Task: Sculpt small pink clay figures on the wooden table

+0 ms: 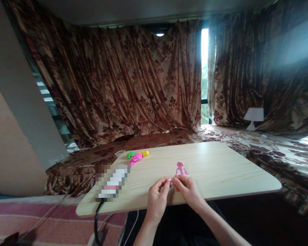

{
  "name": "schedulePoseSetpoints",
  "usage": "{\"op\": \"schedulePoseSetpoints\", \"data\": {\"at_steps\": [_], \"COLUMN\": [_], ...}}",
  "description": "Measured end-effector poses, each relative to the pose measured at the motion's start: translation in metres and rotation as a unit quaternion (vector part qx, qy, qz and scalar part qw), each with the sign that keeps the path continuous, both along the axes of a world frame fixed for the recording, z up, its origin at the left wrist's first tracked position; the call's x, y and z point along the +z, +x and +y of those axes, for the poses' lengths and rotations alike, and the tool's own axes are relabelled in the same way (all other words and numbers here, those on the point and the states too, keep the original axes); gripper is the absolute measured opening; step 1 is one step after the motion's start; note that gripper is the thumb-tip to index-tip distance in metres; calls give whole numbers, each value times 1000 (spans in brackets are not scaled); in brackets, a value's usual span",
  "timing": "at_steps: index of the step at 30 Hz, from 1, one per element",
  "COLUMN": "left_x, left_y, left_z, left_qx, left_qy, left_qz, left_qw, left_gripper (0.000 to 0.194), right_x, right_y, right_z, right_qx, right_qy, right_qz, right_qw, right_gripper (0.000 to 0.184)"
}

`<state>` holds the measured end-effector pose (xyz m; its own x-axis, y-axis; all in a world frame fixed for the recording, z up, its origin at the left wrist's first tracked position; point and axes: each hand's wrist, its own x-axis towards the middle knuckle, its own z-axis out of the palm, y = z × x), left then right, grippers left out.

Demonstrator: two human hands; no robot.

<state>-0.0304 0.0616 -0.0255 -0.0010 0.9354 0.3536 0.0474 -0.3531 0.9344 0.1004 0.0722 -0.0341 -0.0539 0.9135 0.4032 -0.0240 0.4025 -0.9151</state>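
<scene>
Close together above the table's near edge, both my hands have their fingers pinched. My left hand [157, 197] holds a small pink bit [169, 179] between thumb and fingertips. My right hand [188, 189] is closed on the lower end of a limp, thin pink piece [180, 168], which stretches away over the tabletop. Its kind is not clear, and my fingers cover part of it. Whether the two pink parts are joined cannot be seen.
Pink [136, 158], green [130, 155] and yellow [145, 153] items lie bunched at the left of the wooden table [210, 171]. A blurred-out flat object [113, 182] with a black cable [96, 218] lies nearer. A white lamp [254, 115] stands behind, by patterned curtains [133, 82].
</scene>
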Motion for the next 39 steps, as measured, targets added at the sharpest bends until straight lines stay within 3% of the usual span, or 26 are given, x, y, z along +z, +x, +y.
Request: {"op": "schedulePoseSetpoints", "data": {"at_steps": [2,5,15,26,31,39], "left_x": [0,2,7,2,3,2], "left_y": [0,0,0,2,2,-1], "left_z": [0,0,-1,3,3,0], "left_qx": [8,17,-3,-24,-33,-38], "left_qy": [-6,-12,19,-18,-17,-8], "left_qz": [-6,-19,77,23,8,-6], "left_qw": [1000,1000,997,999,999,999], "left_gripper": [28,28,30,27,26,26], "right_x": [0,-2,0,-9,-2,-6], "right_y": [-1,-3,-5,-6,-2,-3], "right_z": [-2,-4,-7,-3,-8,-3], "right_qx": [12,31,-46,-120,-64,-6], "right_qy": [16,48,108,122,139,56], "right_qz": [6,-6,-54,-70,-57,27], "right_qw": [1000,998,992,983,987,998], "right_gripper": [25,32,13,14,18,12]}}
